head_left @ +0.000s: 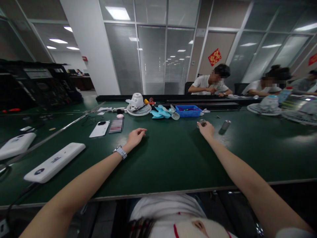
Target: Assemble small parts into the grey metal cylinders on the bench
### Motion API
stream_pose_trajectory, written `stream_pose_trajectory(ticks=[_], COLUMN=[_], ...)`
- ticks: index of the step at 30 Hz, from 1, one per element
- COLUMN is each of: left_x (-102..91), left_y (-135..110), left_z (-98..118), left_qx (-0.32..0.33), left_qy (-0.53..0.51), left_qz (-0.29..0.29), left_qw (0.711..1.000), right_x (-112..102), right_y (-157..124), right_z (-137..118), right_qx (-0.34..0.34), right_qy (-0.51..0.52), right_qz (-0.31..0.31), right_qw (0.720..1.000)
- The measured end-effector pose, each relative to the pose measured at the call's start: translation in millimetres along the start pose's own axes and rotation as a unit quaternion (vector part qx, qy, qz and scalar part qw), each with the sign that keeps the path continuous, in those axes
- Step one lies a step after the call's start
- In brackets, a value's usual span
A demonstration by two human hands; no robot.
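My right hand [207, 130] is closed around a small, round, dark metallic part [203, 123], low over the green table at the right of the middle. My fingers cover much of it, so its exact kind cannot be made out. Just right of this hand a grey metallic cylinder [225, 127] stands on the tabletop. My left hand [135, 137], with a watch [120, 152] on its wrist, hovers near the table left of the middle. Its fingers are loosely stretched out and hold nothing. Nearest to it are a white phone [99, 129] and a flat blurred card-like item [116, 126].
Light-blue fan blades [160, 112], a blue bin [188, 111] of small parts and a white fan body [137, 100] on its round grille lie along the back. A long white device [54, 162] with a cable occupies the left. People sit across the table at the right.
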State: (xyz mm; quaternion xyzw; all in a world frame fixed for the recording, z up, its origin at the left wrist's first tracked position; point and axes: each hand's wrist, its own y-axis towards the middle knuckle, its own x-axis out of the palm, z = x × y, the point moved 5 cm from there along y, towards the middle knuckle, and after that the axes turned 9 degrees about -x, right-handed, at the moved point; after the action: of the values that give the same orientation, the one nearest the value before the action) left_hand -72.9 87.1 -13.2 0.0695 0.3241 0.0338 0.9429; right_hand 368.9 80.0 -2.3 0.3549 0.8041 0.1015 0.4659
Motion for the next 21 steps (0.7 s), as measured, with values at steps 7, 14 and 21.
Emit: stream_pose_trajectory(ticks=[7, 14, 21], left_x=[9.2, 22.6, 22.5], left_y=[-22, -27, -20], left_z=[38, 56, 57], left_qx=[0.076, 0.133, 0.174], left_qy=[-0.024, -0.028, -0.059], left_qz=[-0.009, -0.070, -0.103], left_qw=[0.997, 0.988, 0.978], right_x=[36, 52, 48], right_y=[-85, -141, -142], right_z=[-135, -181, -177], right_qx=[-0.206, -0.278, -0.298], right_qy=[0.246, 0.323, 0.306], right_qz=[-0.163, -0.247, -0.244], right_qw=[0.933, 0.870, 0.871])
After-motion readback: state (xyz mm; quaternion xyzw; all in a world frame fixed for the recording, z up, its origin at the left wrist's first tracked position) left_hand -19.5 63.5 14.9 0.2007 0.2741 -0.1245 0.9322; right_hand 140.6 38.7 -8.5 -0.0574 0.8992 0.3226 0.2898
